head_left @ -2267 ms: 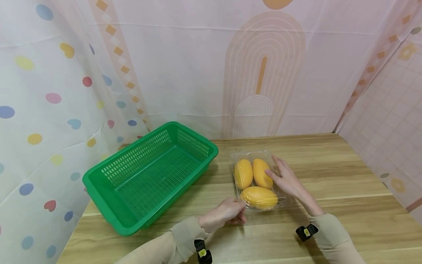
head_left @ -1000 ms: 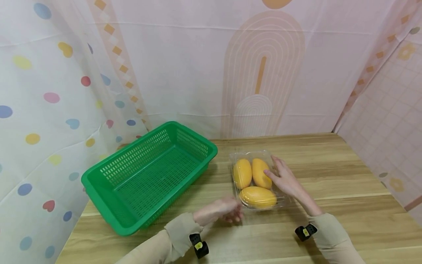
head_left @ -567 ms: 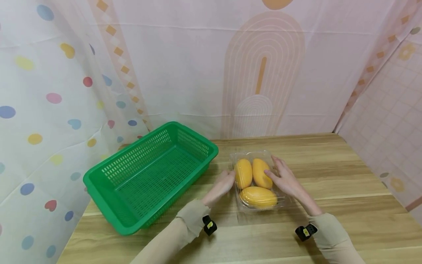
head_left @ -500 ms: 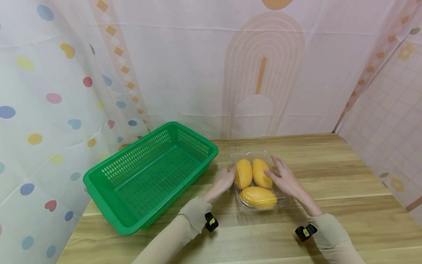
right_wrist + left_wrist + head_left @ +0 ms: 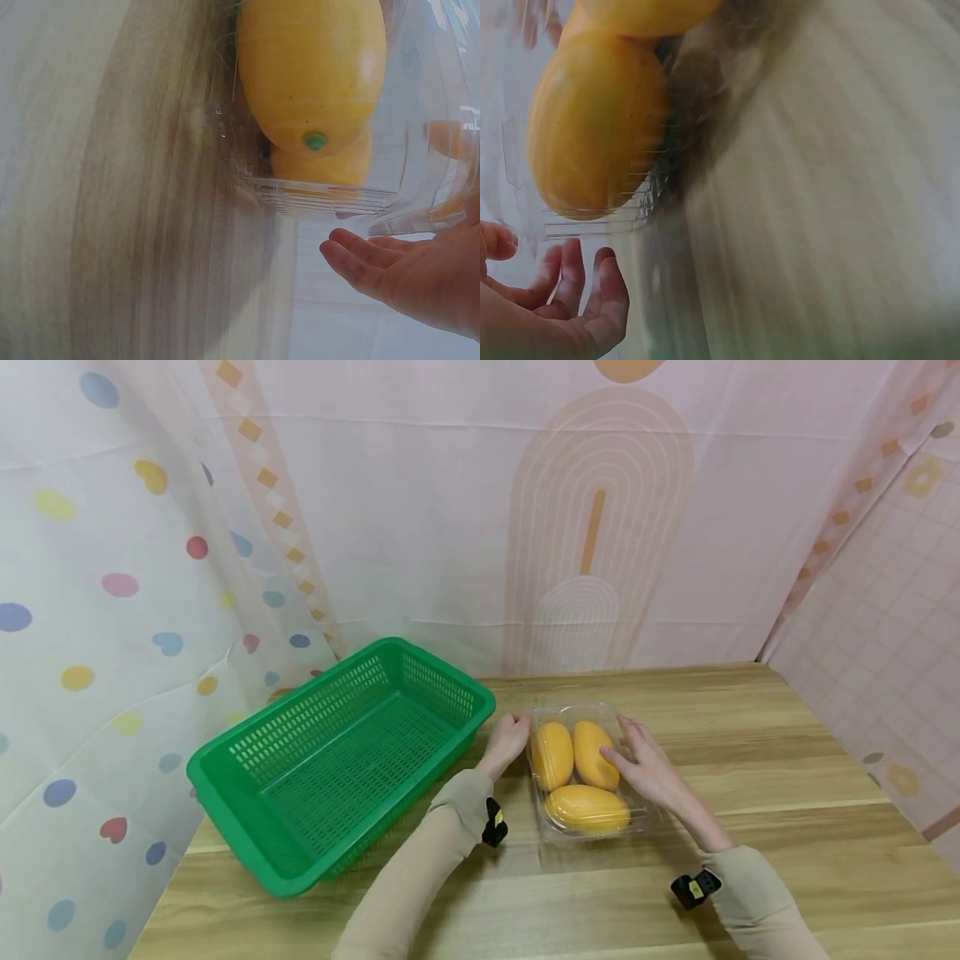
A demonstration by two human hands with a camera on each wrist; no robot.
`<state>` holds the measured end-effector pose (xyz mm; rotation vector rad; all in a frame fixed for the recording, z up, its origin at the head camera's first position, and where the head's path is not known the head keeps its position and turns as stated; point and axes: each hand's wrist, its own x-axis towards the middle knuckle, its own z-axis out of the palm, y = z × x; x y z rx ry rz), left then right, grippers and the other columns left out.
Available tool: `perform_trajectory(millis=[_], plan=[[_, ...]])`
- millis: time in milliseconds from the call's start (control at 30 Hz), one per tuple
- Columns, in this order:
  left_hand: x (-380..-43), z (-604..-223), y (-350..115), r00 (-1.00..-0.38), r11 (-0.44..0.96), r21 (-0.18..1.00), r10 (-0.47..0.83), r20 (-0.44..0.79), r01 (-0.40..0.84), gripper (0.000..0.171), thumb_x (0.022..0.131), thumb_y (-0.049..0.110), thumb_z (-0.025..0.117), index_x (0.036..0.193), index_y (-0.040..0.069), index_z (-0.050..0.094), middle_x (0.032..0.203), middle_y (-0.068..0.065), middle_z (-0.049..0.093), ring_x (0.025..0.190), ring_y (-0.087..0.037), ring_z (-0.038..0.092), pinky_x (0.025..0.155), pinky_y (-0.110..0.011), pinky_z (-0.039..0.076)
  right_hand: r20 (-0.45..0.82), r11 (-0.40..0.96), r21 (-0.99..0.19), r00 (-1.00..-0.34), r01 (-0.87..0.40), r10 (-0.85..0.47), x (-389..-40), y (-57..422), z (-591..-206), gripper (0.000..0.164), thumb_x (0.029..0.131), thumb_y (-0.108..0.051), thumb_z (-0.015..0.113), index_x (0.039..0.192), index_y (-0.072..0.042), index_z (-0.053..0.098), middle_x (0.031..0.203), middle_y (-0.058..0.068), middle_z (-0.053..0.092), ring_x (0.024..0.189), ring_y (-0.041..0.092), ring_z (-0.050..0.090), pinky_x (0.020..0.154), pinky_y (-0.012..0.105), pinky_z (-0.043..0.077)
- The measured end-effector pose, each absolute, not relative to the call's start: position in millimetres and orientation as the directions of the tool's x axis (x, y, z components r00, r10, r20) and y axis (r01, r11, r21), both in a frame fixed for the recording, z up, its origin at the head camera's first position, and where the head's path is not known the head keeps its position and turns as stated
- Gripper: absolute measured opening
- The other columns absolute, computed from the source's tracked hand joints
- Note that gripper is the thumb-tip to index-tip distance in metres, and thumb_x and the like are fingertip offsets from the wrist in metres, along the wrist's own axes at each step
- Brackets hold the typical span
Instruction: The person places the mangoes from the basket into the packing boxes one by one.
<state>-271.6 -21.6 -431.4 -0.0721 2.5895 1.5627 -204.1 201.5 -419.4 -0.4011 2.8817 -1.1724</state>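
A clear plastic clamshell box (image 5: 543,827) stands on the table with three yellow mangoes inside: a left one (image 5: 553,756), a right one (image 5: 596,756) and a front one (image 5: 587,809). Its lid lies over the fruit. My right hand (image 5: 654,770) holds the box's right side, thumb over the lid; in the right wrist view its fingers (image 5: 360,262) lie beneath the rim. At the far left corner of the box is my left hand (image 5: 507,742). The left wrist view shows its fingers (image 5: 570,277) loosely bent below the rim, with nothing visibly pinched.
A green plastic basket (image 5: 442,758) with perforated sides and nothing in it stands to the left, close to my left hand. The wooden table (image 5: 750,735) ends at patterned curtains (image 5: 420,527) at the back and sides.
My left hand has moved from the near left corner of the box along its left side to the far left corner. The right hand, box and mangoes have stayed put.
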Motion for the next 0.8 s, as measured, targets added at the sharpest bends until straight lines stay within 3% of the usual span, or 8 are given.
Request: perform_trajectory(millis=[67, 267, 500, 800], plan=[[-276.5, -432.0, -20.2, -0.993, 0.472, 0.876, 0.006, -0.121, -0.104, 0.045, 0.098, 0.022, 0.038, 0.054, 0.015, 0.034, 0.050, 0.004, 0.029, 0.046, -0.012, 0.029, 0.047, -0.024, 0.027, 0.090, 0.690, -0.686, -0.968, -0.231, -0.235, -203.9, 201.5, -419.2, 0.073, 0.099, -0.034, 0.048, 0.149, 0.006, 0.014, 0.150, 0.032, 0.021, 0.127, 0.050, 0.042, 0.098, 0.059, 0.041], [-283.4, -429.7, -16.3, -0.995, 0.482, 0.871, -0.013, -0.103, -0.097, 0.049, 0.097, 0.017, 0.040, 0.049, 0.015, 0.030, 0.045, 0.005, 0.024, 0.041, -0.010, 0.022, 0.042, -0.023, 0.022, 0.092, 0.690, -0.686, -0.968, -0.231, -0.233, -203.7, 201.6, -418.8, 0.073, 0.098, -0.035, 0.048, 0.149, 0.005, 0.015, 0.150, 0.031, 0.021, 0.127, 0.050, 0.042, 0.099, 0.060, 0.041], [-286.5, -429.2, -15.2, -0.989, 0.491, 0.862, 0.004, -0.146, -0.125, 0.052, 0.100, 0.016, 0.040, 0.050, 0.014, 0.032, 0.045, 0.003, 0.024, 0.040, -0.011, 0.022, 0.041, -0.024, 0.022, 0.086, 0.685, -0.692, -0.968, -0.227, -0.235, -204.2, 201.2, -419.5, 0.073, 0.098, -0.035, 0.048, 0.149, 0.005, 0.014, 0.150, 0.032, 0.020, 0.127, 0.050, 0.042, 0.098, 0.060, 0.041], [-287.7, -431.8, -14.4, -0.994, 0.506, 0.857, -0.009, -0.113, -0.102, 0.051, 0.100, 0.015, 0.041, 0.050, 0.014, 0.030, 0.045, 0.003, 0.026, 0.040, -0.012, 0.025, 0.041, -0.024, 0.023, 0.088, 0.688, -0.690, -0.969, -0.226, -0.230, -205.1, 200.9, -420.3, 0.073, 0.098, -0.035, 0.048, 0.149, 0.005, 0.015, 0.150, 0.032, 0.021, 0.127, 0.050, 0.042, 0.098, 0.059, 0.041]])
